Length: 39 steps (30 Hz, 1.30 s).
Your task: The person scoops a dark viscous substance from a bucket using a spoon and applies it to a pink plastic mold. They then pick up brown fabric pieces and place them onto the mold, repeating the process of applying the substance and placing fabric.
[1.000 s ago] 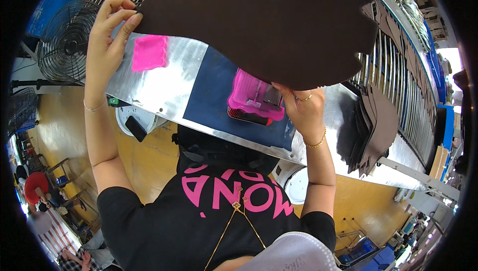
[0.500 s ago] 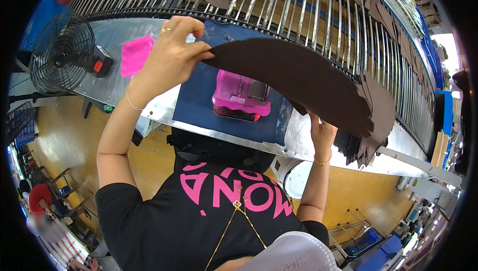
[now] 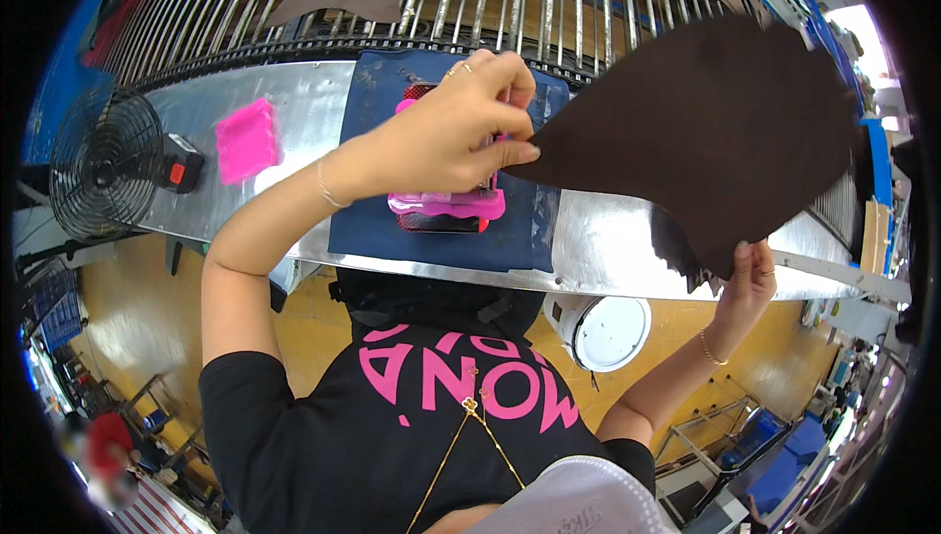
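Your dark brown sheet (image 3: 720, 127) takes up most of the right half of the frame, held up in the air over the right part of the metal tabletop (image 3: 306, 93). It's one plain, deep chocolate shade with a smooth, matte-looking face, broad and rounded toward the upper right, then narrowing to a skinny point near the middle of the frame. The lower edge sweeps in a hollow curve, and the far right edge looks a bit uneven, though it's slightly blurry there. Your left hand (image 3: 453, 134) is pinching that narrow tip between thumb and fingers, right in front of a pink tray (image 3: 446, 203) on the blue mat (image 3: 368, 230), so the tray's partly hidden. Your right hand (image 3: 748, 286), lower right, has the bottom edge gripped, thumb on the near face. Another pink tray (image 3: 247, 142) sits left of the mat.
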{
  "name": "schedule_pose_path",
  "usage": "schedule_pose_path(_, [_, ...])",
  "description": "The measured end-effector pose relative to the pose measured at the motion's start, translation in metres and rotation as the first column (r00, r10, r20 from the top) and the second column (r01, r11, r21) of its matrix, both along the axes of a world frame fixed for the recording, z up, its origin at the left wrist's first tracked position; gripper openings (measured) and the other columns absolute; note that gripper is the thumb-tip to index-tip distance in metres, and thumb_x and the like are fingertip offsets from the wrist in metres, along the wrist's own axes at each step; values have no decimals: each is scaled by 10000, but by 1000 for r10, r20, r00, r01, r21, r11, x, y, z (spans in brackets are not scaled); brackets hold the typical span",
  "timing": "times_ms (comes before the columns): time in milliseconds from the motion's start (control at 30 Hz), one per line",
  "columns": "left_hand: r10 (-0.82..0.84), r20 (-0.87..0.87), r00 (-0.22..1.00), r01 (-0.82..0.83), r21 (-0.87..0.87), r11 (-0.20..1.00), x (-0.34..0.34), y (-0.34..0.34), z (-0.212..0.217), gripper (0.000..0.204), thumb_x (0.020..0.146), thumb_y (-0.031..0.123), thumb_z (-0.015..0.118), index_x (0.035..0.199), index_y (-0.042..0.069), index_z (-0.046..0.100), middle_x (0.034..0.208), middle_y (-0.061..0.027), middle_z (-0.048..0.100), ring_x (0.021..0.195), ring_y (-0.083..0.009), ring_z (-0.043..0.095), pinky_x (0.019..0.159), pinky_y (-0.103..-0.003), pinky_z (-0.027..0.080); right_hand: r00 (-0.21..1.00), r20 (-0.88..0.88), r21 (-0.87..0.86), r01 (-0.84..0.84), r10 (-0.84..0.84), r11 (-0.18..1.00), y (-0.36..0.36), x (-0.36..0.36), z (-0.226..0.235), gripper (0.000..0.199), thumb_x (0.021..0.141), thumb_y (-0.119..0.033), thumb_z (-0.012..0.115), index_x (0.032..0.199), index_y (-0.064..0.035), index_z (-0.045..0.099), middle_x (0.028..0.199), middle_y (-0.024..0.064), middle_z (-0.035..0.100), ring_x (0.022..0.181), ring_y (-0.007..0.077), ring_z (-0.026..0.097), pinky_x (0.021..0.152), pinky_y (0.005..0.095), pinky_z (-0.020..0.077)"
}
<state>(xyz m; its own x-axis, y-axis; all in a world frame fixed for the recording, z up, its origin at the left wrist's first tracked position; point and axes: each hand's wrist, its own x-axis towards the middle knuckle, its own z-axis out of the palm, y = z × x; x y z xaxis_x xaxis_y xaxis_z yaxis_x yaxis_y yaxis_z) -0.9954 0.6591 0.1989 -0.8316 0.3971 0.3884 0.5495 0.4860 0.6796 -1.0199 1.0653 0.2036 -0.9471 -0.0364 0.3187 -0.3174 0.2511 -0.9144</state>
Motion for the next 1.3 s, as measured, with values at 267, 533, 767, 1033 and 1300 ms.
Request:
schedule_pose_path(267, [-354, 685, 637, -246, 616, 748, -4, -28, 37, 140, 851, 131, 647, 794, 3, 650, 905, 21, 500, 857, -65, 466, 768, -208, 368, 928, 257, -366, -165, 270, 916, -21, -23, 31, 246, 895, 2, 580, 1136, 38, 611, 996, 157, 687, 848, 158, 688, 734, 247, 588])
schedule_pose_path(533, [-330, 754, 568, -474, 627, 618, 13, -48, 42, 137, 802, 63, 664, 934, 34, 689, 1093, -61, 647, 999, -123, 594, 852, -233, 450, 890, 287, -392, -227, 353, 892, -45, -29, 35, 269, 898, -5, 567, 1160, 48, 594, 1026, 171, 674, 868, 165, 682, 762, 240, 566])
schedule_pose_path(767, [-315, 657, 685, -490, 735, 468, 30, -85, 16, 191, 795, -13, 613, 966, 34, 685, 1115, -93, 647, 1102, -162, 581, 890, -268, 472, 843, 364, -452, -211, 396, 866, -76, -36, 36, 307, 877, -17, 609, 1165, 84, 578, 1013, 169, 669, 830, 156, 678, 731, 231, 564])
schedule_pose_path(1033, [-410, 605, 683, -432, 787, 442, 24, -87, 22, 291, 823, 69, 576, 1066, -83, 630, 1110, -178, 640, 928, -221, 614, 819, -332, 460, 805, 370, -553, -211, 464, 806, -86, -38, 30, 251, 855, 10, 637, 1106, 32, 639, 955, 160, 692, 817, 149, 693, 705, 236, 580])
schedule_pose_path(1300, [-242, 632, 736, -445, 721, 531, 27, -92, 24, 317, 856, 164, 553, 1047, -83, 609, 955, -134, 617, 871, -210, 529, 850, -322, 382, 798, 373, -499, -258, 474, 827, -94, -40, 32, 258, 851, -11, 663, 1107, 18, 644, 962, 122, 697, 862, 136, 677, 778, 239, 553])
